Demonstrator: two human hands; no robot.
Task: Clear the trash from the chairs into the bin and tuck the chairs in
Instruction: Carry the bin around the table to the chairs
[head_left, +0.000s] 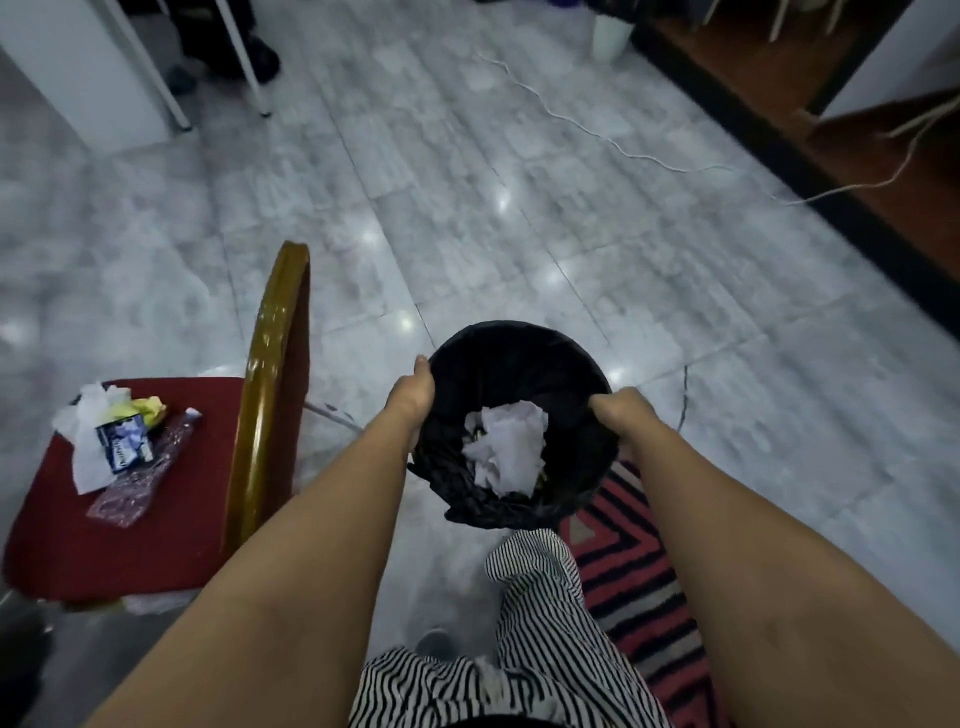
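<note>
A chair (130, 525) with a red seat and gold back stands at the left, just beside the bin (519, 364), its back rail between the seat and the bin. A white cord (613, 140) snakes over the grey tiled floor (467, 208) ahead; a striped rug (634, 566) lies under the bin's near side. The chair's near corner is cut off. On the seat lie tissue (83, 441), a blue packet (123, 441) and a plastic wrapper (140, 483). Crumpled paper (506, 441) sits in the bin. The left hand (413, 392) and right hand (615, 405) each grip the bin's rim, fingers curled over it.
</note>
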